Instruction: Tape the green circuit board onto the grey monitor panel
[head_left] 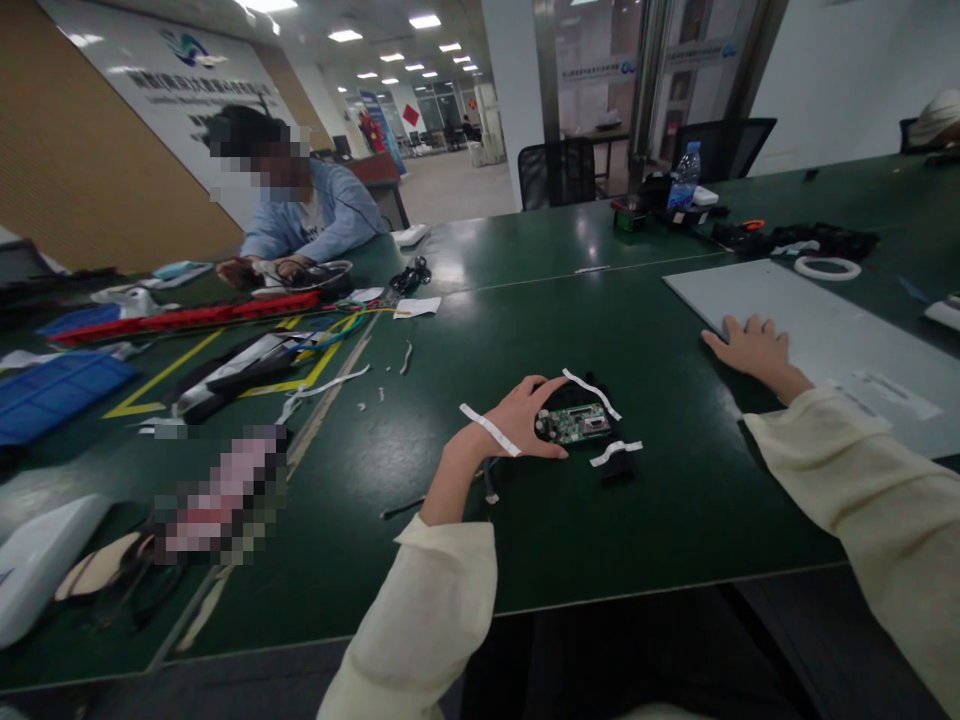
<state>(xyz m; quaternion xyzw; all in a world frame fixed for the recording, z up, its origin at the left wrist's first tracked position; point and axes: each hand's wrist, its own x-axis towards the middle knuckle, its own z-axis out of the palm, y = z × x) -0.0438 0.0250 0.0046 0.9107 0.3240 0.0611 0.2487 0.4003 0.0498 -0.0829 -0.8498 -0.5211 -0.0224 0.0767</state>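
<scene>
My left hand (pixel 517 415) curls around the left end of a small green circuit board (pixel 585 424), thumb on the near side and fingers on the far side. The board sits in a dark housing on the table. A white strip (pixel 490 430) lies across the back of my left wrist. Two more white strips show by the board: one strip (pixel 592 392) along its far edge, another strip (pixel 616 453) over a black piece (pixel 618 468) in front. My right hand (pixel 754 350) lies with fingers spread on the left part of a flat grey panel (pixel 817 310).
The green table (pixel 420 400) carries a black cable (pixel 405 508) beside my left forearm. To the left are a blue tray (pixel 64 392), yellow tape, tools and white scraps. A co-worker (pixel 315 205) sits across. A water bottle (pixel 685 178) and white ring (pixel 827 268) stand right.
</scene>
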